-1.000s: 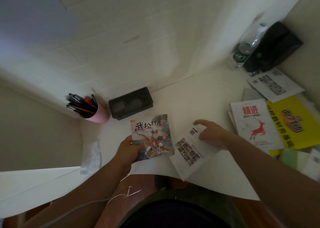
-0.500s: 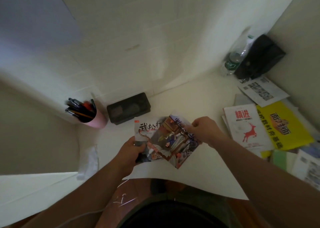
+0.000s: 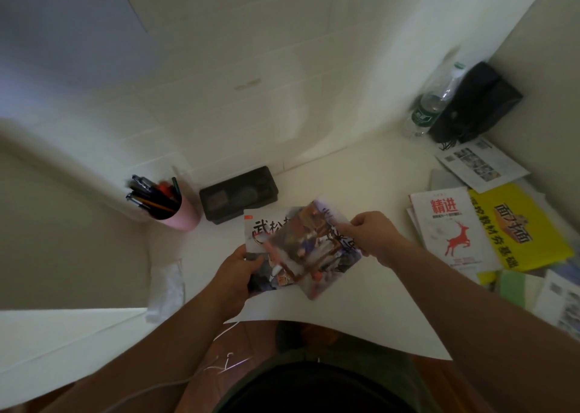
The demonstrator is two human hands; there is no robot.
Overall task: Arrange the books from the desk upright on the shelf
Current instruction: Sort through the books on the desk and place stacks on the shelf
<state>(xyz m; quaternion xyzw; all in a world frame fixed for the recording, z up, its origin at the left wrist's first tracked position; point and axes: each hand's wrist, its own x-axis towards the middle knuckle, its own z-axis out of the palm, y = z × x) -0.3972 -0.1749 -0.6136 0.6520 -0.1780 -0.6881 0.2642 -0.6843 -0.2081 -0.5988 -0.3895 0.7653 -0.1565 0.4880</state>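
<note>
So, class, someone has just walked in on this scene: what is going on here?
A person at a white desk is gathering thin picture books. The left hand grips one book with bold black characters, while the right hand pinches a second, colourful book and lays it over the first. More books, including a white one with a red deer and a yellow one, lie flat on the right. No shelf is in view.
</note>
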